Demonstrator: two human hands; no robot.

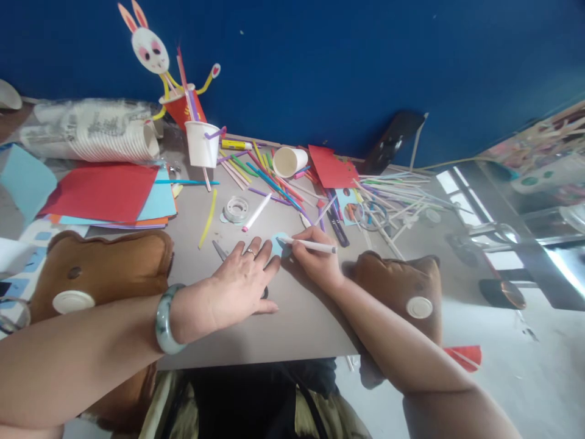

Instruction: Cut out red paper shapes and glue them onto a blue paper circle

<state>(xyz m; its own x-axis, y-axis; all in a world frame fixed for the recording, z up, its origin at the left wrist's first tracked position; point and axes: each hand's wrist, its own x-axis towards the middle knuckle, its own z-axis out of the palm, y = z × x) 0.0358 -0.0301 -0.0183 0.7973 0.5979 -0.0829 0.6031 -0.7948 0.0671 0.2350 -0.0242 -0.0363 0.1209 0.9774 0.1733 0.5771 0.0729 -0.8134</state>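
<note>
In the head view my right hand is closed round a white marker pen. Its tip meets a small light-blue paper piece on the table. My left hand lies flat with fingers spread, its fingertips at the left edge of that paper. Under the left hand is a pair of scissors, mostly hidden; one blade pokes out. Beyond the hands lie a second white marker with a pink end and a roll of clear tape.
A rabbit figure on a red cup and a white paper cup stand at the back left. Coloured paper is stacked left. Pipe cleaners and white sticks are strewn behind. Brown cushions flank the table.
</note>
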